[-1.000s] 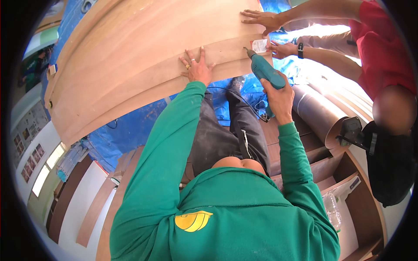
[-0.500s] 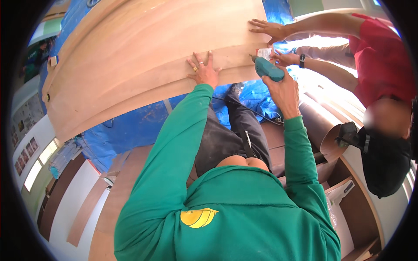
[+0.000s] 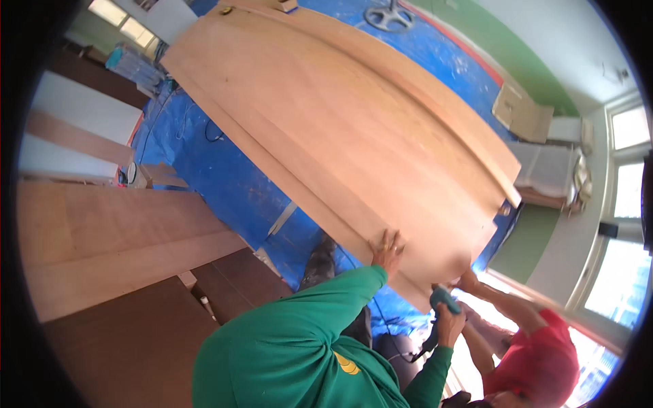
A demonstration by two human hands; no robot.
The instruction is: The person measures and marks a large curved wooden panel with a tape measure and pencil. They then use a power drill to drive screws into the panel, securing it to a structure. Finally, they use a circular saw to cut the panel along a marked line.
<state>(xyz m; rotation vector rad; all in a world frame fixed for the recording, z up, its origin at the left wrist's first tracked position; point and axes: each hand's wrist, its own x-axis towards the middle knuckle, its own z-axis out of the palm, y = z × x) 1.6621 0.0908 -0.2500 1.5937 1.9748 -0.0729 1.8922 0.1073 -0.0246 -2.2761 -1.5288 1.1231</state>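
Note:
My left hand [image 3: 388,254] lies flat on the near edge of a large light-brown wooden panel [image 3: 320,129], fingers spread. A teal power drill [image 3: 444,299] is in my right hand [image 3: 449,326], its front end close to the panel's right corner; whether the tip touches the wood I cannot make out. Beside the drill, a co-worker in a red shirt [image 3: 537,360] reaches a hand [image 3: 468,280] to that same corner. The co-worker's other hand is largely hidden behind the drill and my right hand.
Blue sheeting [image 3: 231,163] covers the floor around the panel. Wooden boards [image 3: 115,238] and dark brown panels [image 3: 136,340] lie at the left. A black cord [image 3: 371,289] hangs near my legs. Beyond the panel are a grey handwheel [image 3: 389,19] and cardboard [image 3: 520,112]; windows line the right.
My view has swung, so the panel now runs diagonally and more of the room shows. My left hand stays flat on the wood, and the drill stays in my right hand near the corner.

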